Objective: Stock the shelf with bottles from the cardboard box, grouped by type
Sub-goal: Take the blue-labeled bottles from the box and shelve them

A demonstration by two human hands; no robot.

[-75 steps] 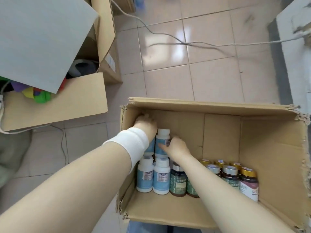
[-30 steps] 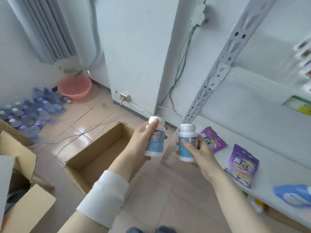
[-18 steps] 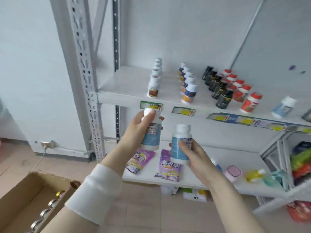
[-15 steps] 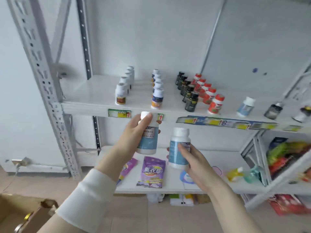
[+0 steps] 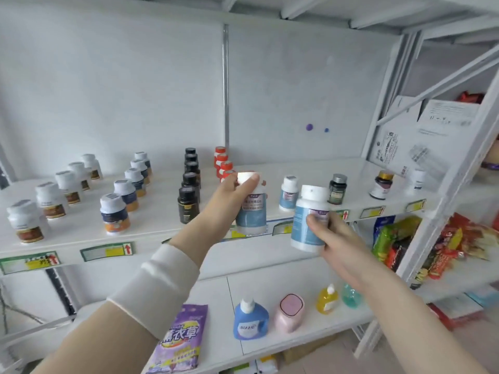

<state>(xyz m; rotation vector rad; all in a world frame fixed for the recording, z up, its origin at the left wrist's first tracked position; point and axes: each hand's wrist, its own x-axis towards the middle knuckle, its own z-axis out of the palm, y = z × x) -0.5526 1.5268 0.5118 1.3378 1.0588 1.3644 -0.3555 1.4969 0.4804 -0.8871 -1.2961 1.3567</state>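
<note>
My left hand (image 5: 229, 201) grips a white bottle with a light-blue label (image 5: 251, 211), held upright at the front edge of the white shelf (image 5: 151, 228). My right hand (image 5: 334, 233) grips a second bottle of the same kind (image 5: 309, 220), lower and to the right. One matching light-blue bottle (image 5: 288, 193) stands on the shelf just behind them. Rows of brown-label bottles (image 5: 51, 201), orange-label bottles (image 5: 127, 193), black bottles (image 5: 189, 187) and red-capped bottles (image 5: 222, 163) stand to the left. The cardboard box is out of view.
A dark green bottle (image 5: 337, 188), a gold-capped bottle (image 5: 383, 184) and a white bottle (image 5: 417, 179) stand singly at the right. The lower shelf holds a purple pouch (image 5: 181, 338) and detergent bottles (image 5: 249, 319). Snack packs (image 5: 448, 244) fill the neighbouring rack.
My view has swung right and closer to the shelf. Both hands rose with their bottles toward the shelf edge near the lone light-blue bottle.
</note>
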